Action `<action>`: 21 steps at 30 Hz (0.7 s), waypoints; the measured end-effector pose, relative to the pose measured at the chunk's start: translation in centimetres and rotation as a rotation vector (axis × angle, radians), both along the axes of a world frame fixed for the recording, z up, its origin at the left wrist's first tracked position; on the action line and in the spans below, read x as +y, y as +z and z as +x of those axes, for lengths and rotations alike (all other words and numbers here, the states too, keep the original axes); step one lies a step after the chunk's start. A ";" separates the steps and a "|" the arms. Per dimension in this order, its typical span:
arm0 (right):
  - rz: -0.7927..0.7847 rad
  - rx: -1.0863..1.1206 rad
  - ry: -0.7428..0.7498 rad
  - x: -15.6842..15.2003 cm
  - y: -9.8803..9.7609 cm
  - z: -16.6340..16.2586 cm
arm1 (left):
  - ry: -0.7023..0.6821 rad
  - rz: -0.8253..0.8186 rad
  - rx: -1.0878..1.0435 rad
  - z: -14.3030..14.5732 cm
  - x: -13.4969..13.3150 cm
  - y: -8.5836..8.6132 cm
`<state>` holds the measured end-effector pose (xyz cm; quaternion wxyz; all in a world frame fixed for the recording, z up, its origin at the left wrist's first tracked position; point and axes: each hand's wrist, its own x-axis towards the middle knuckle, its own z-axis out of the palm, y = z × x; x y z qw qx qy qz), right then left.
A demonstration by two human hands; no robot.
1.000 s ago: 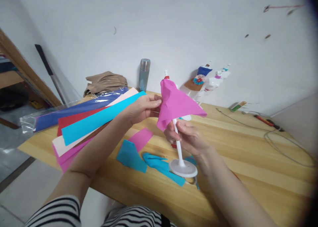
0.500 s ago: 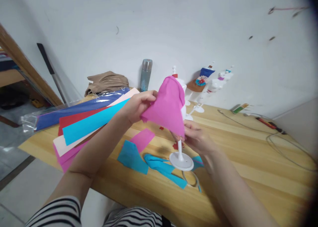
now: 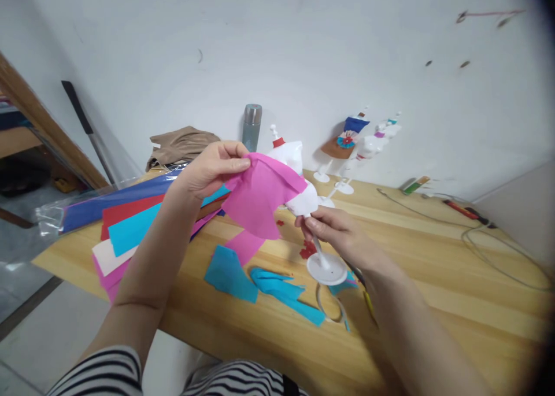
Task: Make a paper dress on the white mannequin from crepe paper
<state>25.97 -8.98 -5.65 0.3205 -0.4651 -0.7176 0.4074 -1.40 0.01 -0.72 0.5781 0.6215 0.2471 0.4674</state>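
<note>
My left hand pinches the upper left edge of a pink piece of crepe paper. The sheet spreads across the front of a small white mannequin with a red collar, hiding part of its torso. Around the stem just under the torso, my right hand is closed, holding the mannequin tilted to the left with its round base above the table. Below lie a cut blue paper piece, crumpled blue strips, a pink scrap and small red paper bits.
Several coloured paper rolls and a plastic-wrapped blue bundle lie on the left. Brown cloth and a flask stand by the wall. Dressed mannequins are behind; a grey cable runs along the right.
The pink paper has swung left and down off the mannequin's front, baring its neck and shoulder. The mannequin now leans left, its base shifted right. A yellow-handled tool shows beside my right wrist.
</note>
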 end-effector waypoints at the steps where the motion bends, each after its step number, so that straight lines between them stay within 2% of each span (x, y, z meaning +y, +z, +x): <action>1: 0.033 -0.046 -0.033 -0.1 0.2 -0.2 | 0.012 0.063 0.034 -0.4 -0.1 0.3; 5: 0.130 -0.203 -0.156 -0.4 0.6 -0.8 | 0.062 0.357 0.230 -1.2 -1.7 1.9; 8: 0.162 -0.225 -0.194 -0.5 0.4 -0.9 | 0.028 0.609 0.360 -1.2 -3.8 2.8; 11: 0.192 -0.244 -0.217 -0.7 0.2 -1.0 | 0.024 0.769 0.450 -1.0 -5.4 3.3; 17: 0.264 -0.274 -0.258 -0.9 0.3 -1.3 | -0.080 0.918 0.549 -1.0 -6.3 4.2; 21: 0.259 -0.229 -0.288 -0.7 0.1 -1.3 | -0.238 0.938 0.549 -1.1 -7.0 4.3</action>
